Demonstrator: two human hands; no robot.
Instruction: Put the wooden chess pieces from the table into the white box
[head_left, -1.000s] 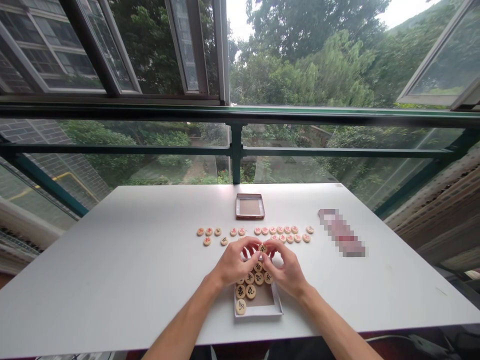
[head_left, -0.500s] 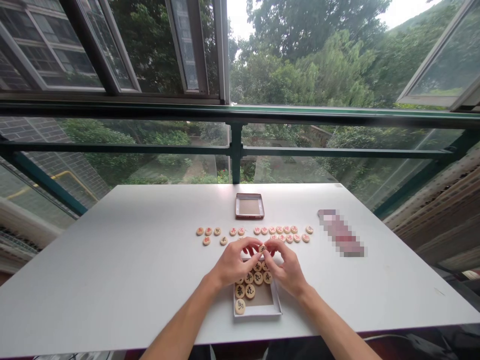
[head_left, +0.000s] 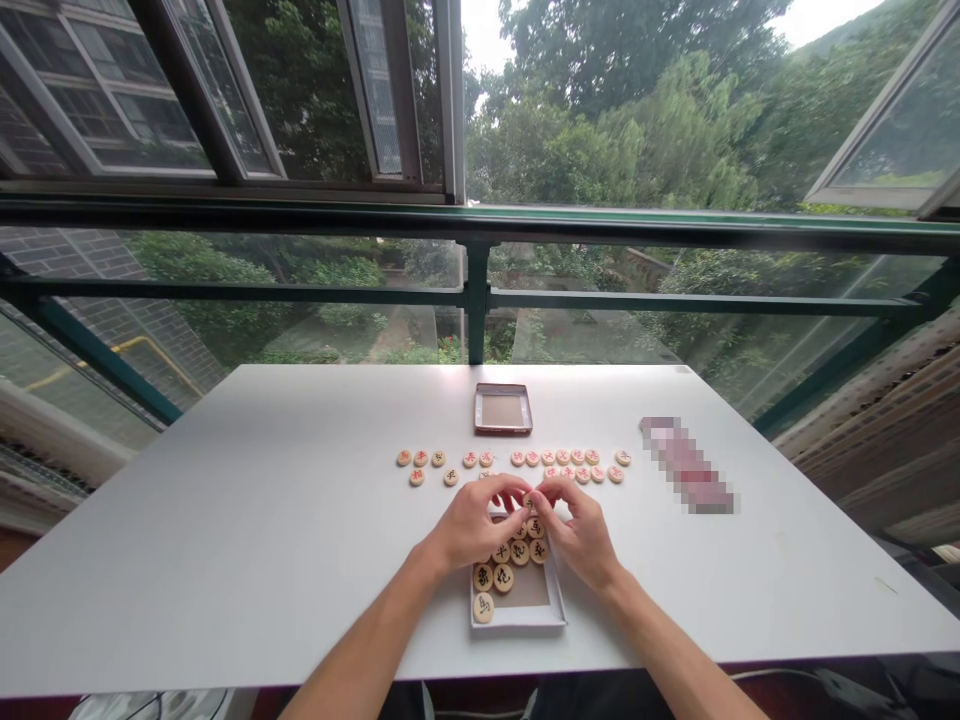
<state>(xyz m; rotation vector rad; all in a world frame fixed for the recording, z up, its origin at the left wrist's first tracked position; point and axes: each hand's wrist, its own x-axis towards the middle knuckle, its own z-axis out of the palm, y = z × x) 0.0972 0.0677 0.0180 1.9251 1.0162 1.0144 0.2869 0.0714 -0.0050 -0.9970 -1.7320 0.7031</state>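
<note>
A shallow white box (head_left: 517, 618) lies near the table's front edge, holding several round wooden chess pieces with black characters (head_left: 501, 576). My left hand (head_left: 474, 527) and my right hand (head_left: 577, 530) hover over the box's far end, fingers curled. Their fingertips meet and pinch one wooden piece (head_left: 530, 502) between them. A row of several pieces with red characters (head_left: 559, 460) lies on the table just beyond my hands.
A dark red box lid (head_left: 502, 409) sits farther back at the centre of the white table (head_left: 262, 520). A blurred pinkish oblong (head_left: 686, 465) lies to the right. A green railing and open windows stand behind the table.
My hands have sunk slightly towards the white box with the pinched piece. The view has shifted a little.
</note>
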